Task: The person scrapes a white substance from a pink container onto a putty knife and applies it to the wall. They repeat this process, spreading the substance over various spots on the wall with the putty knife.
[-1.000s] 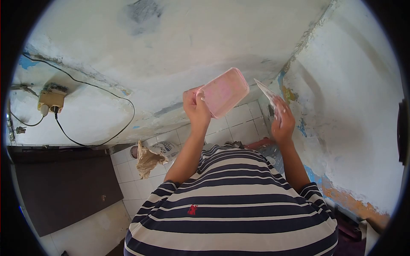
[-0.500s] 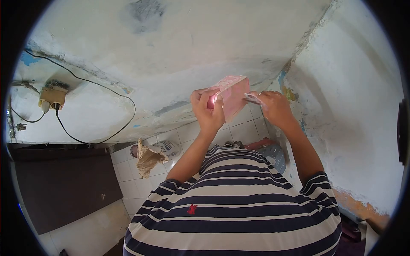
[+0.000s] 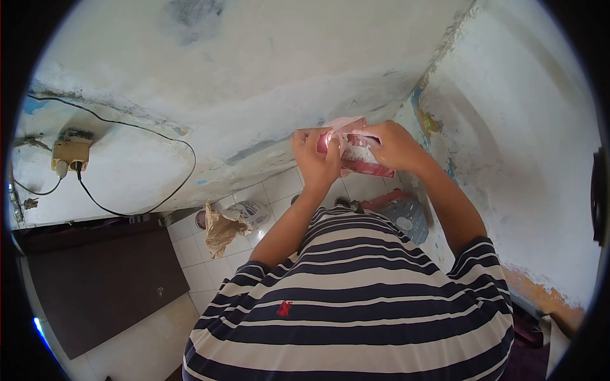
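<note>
My left hand (image 3: 316, 164) grips the left end of a pink plastic container (image 3: 380, 170), thumb in front and fingers behind. The container tilts so that its inside faces me, and white paste (image 3: 359, 154) coats part of it. My right hand (image 3: 399, 149) is closed round a small flat scraper (image 3: 370, 140), which reaches into the container's opening. The fingers hide most of this tool. Both hands are in front of my chest, close to the corner of two walls.
Patchy plaster covers the back wall (image 3: 254, 70) and the right wall (image 3: 515, 146). At left are a socket box (image 3: 70, 152) with a looping black cable (image 3: 192, 159) and a dark brown panel (image 3: 108, 292). A torn paper bag (image 3: 222, 233) and a grey plastic object (image 3: 410, 219) stand low down.
The container has turned from showing its outer side to showing its inside. My right hand has moved left, bringing the scraper from beside the container into its opening.
</note>
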